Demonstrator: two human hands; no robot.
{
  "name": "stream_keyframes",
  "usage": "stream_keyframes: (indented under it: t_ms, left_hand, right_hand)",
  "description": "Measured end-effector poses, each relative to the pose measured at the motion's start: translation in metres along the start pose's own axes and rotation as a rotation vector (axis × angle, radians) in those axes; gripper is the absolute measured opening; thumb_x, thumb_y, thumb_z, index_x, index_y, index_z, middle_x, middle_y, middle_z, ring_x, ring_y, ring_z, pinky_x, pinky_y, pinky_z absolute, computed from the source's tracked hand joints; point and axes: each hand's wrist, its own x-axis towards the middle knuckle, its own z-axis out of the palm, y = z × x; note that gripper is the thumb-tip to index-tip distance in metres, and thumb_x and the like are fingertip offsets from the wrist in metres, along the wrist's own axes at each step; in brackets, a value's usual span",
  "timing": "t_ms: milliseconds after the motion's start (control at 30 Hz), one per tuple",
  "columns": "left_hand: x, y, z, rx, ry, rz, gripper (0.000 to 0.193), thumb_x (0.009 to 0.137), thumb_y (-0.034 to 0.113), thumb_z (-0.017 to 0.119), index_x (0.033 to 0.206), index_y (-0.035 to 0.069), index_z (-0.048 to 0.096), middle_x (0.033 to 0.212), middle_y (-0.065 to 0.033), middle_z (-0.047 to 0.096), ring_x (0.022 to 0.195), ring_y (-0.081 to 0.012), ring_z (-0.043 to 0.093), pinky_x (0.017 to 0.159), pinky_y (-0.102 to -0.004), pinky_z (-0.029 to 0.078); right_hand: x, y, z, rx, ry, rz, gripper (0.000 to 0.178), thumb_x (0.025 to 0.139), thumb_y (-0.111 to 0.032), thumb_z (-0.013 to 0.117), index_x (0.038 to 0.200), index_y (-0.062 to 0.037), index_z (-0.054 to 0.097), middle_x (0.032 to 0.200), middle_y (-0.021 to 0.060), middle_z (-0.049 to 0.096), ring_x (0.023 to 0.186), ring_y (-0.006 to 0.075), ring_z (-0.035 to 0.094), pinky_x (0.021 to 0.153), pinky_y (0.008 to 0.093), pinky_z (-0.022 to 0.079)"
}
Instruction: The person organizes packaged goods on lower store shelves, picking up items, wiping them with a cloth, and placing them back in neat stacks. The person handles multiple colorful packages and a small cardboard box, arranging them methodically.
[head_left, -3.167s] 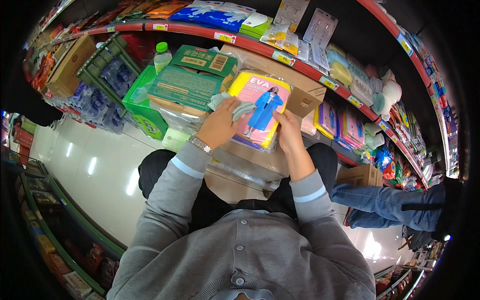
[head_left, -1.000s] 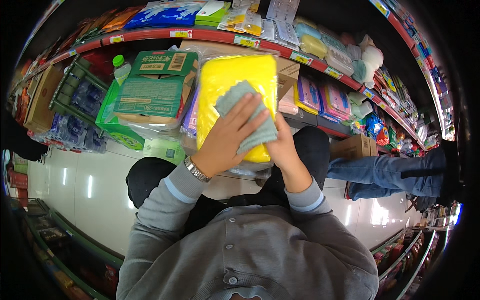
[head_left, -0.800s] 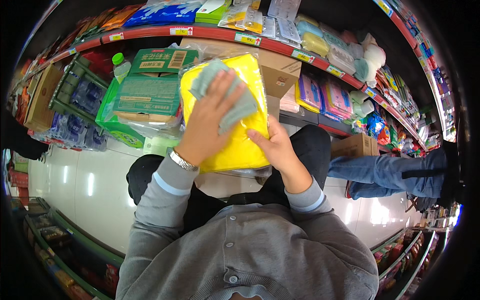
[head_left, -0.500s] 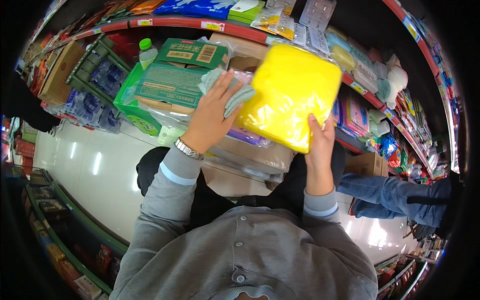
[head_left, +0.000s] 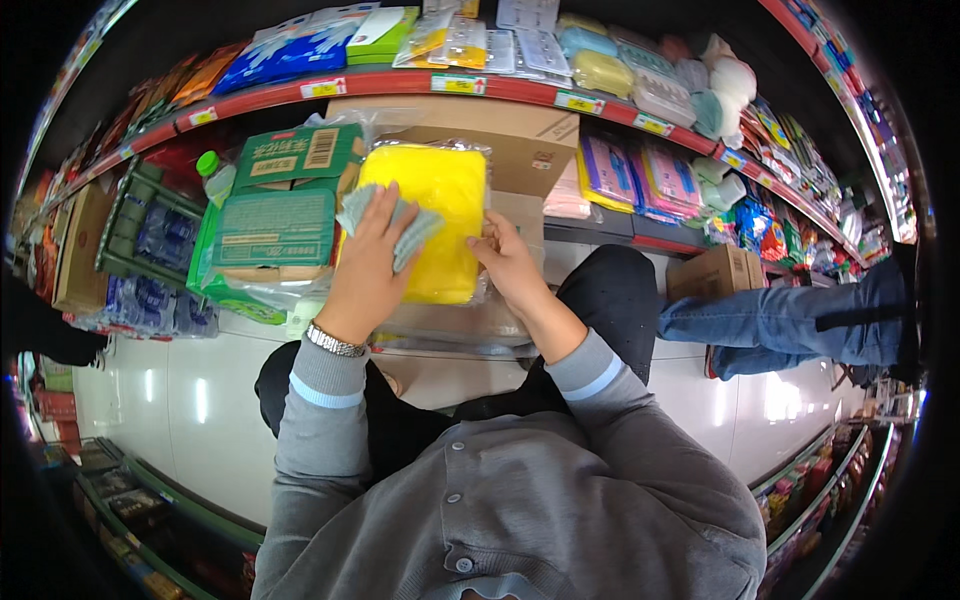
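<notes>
I see package (head_left: 452, 225), left hand (head_left: 368, 258) at its left edge, right hand (head_left: 508, 262) at its right; carton (head_left: 275, 228) left, bottle (head_left: 216, 182) left of carton; box flap (head_left: 515, 150) far, packets (head_left: 608, 172) right.

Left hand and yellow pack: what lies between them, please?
A grey-green cloth lies between the left hand and the yellow pack, as the head view shows.

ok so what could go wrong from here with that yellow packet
The right hand grips the yellow packet only near its right edge, so it might twist or slip if the left hand presses the cloth hard. The green carton sits close by on the left, so a wide sweep that way could bump it.
</notes>
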Motion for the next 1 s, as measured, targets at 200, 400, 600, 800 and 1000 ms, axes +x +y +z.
stream_keyframes:
  t_ms: [200,400,600,800,1000]
  left_hand:
    - [0.007,0.011,0.015,0.095,-0.233,-0.143,0.052,0.088,0.018,0.059,0.137,0.006,0.046,0.15,-0.0186,0.032,0.142,-0.0337,0.026,0.111,-0.0426,0.029]
    - [0.005,0.018,0.017,0.038,-0.202,-0.187,0.052,0.087,0.008,0.058,0.137,0.004,0.046,0.151,-0.0203,0.03,0.141,-0.0368,0.026,0.113,-0.0422,0.025]
    - [0.003,0.03,0.024,0.134,-0.125,-0.245,0.053,0.089,0.013,0.058,0.14,0.007,0.044,0.154,-0.0161,0.026,0.143,-0.0338,0.022,0.113,-0.0435,0.025]
    - [0.013,0.051,0.017,0.08,0.168,-0.183,0.045,0.095,0.012,0.045,0.139,0.003,0.044,0.15,-0.0168,0.035,0.142,-0.0345,0.025,0.114,-0.0435,0.022]
    - [-0.046,0.107,-0.02,-0.528,0.274,-0.427,0.037,0.1,0.012,0.041,0.132,-0.005,0.048,0.137,-0.0161,0.05,0.128,-0.0261,0.046,0.108,-0.0357,0.032]
  right_hand:
    - [-0.014,-0.018,-0.062,-0.164,0.054,-0.103,0.041,0.092,-0.006,0.058,0.131,-0.0042,0.046,0.107,-0.0001,0.053,0.092,0.0065,0.051,0.076,0.0219,0.046]
    - [-0.028,-0.036,-0.113,-0.175,0.083,-0.097,0.036,0.091,-0.003,0.057,0.126,-0.0054,0.05,0.106,-0.0009,0.051,0.094,0.0052,0.05,0.08,0.0199,0.043]
    - [-0.022,-0.008,-0.13,-0.277,0.016,-0.131,0.036,0.091,-0.002,0.059,0.126,-0.0053,0.051,0.105,0.0016,0.056,0.094,0.0083,0.053,0.077,0.0209,0.044]
    - [-0.014,-0.003,-0.139,-0.352,0.001,-0.143,0.035,0.09,-0.006,0.061,0.123,-0.0048,0.052,0.102,0.0029,0.056,0.092,0.0099,0.054,0.073,0.0231,0.046]
    - [-0.031,-0.027,-0.122,-0.211,0.018,-0.443,0.032,0.088,-0.01,0.063,0.118,-0.0024,0.054,0.105,0.0065,0.057,0.09,0.0134,0.055,0.076,0.0264,0.048]
